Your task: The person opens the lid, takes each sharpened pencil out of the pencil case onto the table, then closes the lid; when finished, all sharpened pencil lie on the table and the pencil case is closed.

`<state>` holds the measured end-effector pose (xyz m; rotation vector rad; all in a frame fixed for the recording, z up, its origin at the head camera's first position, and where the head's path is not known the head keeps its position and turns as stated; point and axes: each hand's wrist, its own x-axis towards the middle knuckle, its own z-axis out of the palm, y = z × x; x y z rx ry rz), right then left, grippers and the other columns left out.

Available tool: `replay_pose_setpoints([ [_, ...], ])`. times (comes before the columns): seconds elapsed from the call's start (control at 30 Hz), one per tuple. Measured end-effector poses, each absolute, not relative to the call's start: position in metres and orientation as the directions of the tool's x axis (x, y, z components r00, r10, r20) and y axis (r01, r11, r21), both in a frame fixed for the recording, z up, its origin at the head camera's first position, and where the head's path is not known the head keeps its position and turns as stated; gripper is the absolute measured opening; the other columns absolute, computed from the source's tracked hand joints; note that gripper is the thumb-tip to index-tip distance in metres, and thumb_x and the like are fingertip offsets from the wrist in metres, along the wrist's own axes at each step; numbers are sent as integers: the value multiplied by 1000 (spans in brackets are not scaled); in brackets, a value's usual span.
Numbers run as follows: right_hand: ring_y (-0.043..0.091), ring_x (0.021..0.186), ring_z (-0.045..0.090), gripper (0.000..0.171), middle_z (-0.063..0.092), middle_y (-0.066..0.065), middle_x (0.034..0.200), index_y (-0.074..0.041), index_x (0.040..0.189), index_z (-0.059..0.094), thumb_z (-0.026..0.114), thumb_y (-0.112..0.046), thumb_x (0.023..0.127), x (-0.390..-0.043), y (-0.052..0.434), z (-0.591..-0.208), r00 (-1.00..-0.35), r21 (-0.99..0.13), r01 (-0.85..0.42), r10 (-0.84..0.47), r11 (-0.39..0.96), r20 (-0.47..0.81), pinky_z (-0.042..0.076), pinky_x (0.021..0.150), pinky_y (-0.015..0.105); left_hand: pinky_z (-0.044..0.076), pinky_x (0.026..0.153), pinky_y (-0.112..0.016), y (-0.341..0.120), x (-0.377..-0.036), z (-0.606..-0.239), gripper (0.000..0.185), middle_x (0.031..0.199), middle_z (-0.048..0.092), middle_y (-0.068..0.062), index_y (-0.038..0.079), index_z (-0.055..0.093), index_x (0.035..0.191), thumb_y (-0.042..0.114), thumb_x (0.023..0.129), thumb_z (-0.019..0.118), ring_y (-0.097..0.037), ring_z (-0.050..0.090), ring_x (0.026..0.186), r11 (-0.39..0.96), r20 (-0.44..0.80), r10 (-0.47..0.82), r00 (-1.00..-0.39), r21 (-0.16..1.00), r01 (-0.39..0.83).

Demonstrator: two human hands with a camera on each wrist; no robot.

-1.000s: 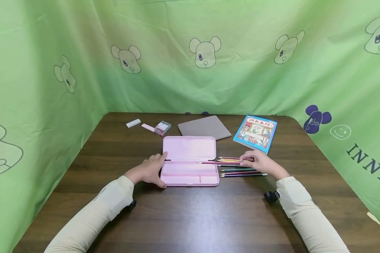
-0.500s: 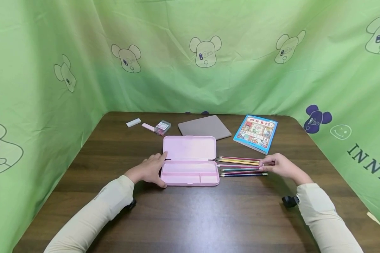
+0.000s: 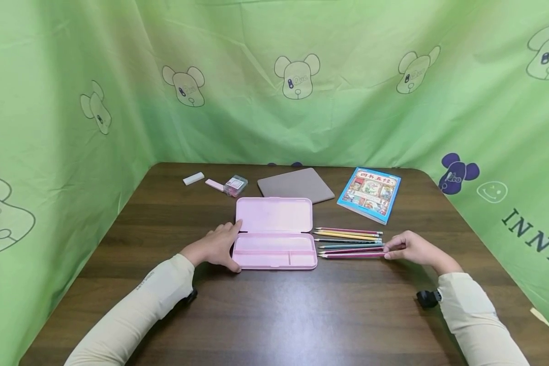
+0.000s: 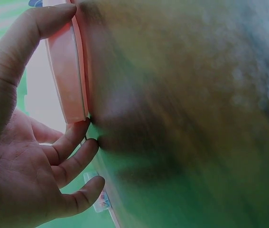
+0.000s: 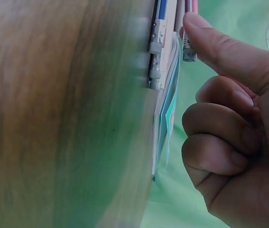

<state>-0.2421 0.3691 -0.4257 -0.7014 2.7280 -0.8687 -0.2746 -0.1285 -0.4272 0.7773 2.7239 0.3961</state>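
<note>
An open pink plastic pencil case (image 3: 274, 236) lies in the middle of the dark wooden table (image 3: 274, 315), its lid folded flat toward the far side and its divided tray toward the near side. The left hand (image 3: 217, 246) rests against the case's left end: the thumb touches the near corner of the tray and the straight, relaxed fingers (image 4: 75, 142) lie along the end by the hinge, gripping nothing.

Just right of the case a row of coloured pencils (image 3: 347, 238) lies side by side on the table, their points toward the case. The right hand (image 3: 409, 249) is at the pencils' right ends. Its thumb and forefinger pinch the eraser end of the nearest one, a pink pencil (image 3: 352, 255), while the other fingers (image 5: 219, 126) are curled into the palm.

At the far side lie a white eraser (image 3: 193, 178), a pink flat eraser (image 3: 214, 185), a small clear box (image 3: 235, 185), a grey-brown flat pad (image 3: 295, 184) and a blue-bordered picture book (image 3: 368, 193). Green cloth printed with bear figures (image 3: 297, 76) hangs round the table.
</note>
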Motion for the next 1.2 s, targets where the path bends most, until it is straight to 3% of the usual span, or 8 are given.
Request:
replay_pose_setpoints([
  [0.3, -3, 70, 50, 12, 69, -2, 79, -11, 77, 70, 72, -22, 78, -246, 367, -432, -892, -585, -308, -441, 751, -97, 43, 67, 20, 33, 96, -53, -128, -274, -428, 119, 130, 41, -18, -1, 15, 146, 47, 60, 81, -31, 39, 116, 816, -189, 546, -816, 342, 467],
  [0.53, -4, 73, 52, 20, 71, 6, 87, -6, 88, 72, 75, -22, 76, -247, 369, -432, -920, -601, -248, -379, 760, -99, 44, 66, 20, 33, 98, -53, -129, -275, -427, 119, 131, 41, -18, 1, 14, 147, 48, 60, 81, -31, 39, 116, 821, -203, 540, -817, 340, 458],
  [0.87, -4, 76, 54, 27, 70, 12, 94, -3, 94, 72, 75, -22, 75, -253, 363, -430, -912, -615, -275, -402, 739, -75, 46, 66, 20, 32, 98, -55, -129, -275, -428, 119, 132, 40, -19, 0, 15, 147, 47, 60, 81, -31, 39, 118, 823, -202, 538, -818, 338, 457],
  [1.2, -1, 55, 38, 25, 64, 1, 74, -4, 94, 71, 73, -22, 78, -262, 345, -432, -896, -628, -298, -437, 719, -76, 36, 51, 21, 33, 98, -54, -129, -274, -429, 119, 132, 40, -19, 0, 15, 147, 48, 60, 81, -31, 39, 117, 823, -197, 538, -819, 333, 461],
])
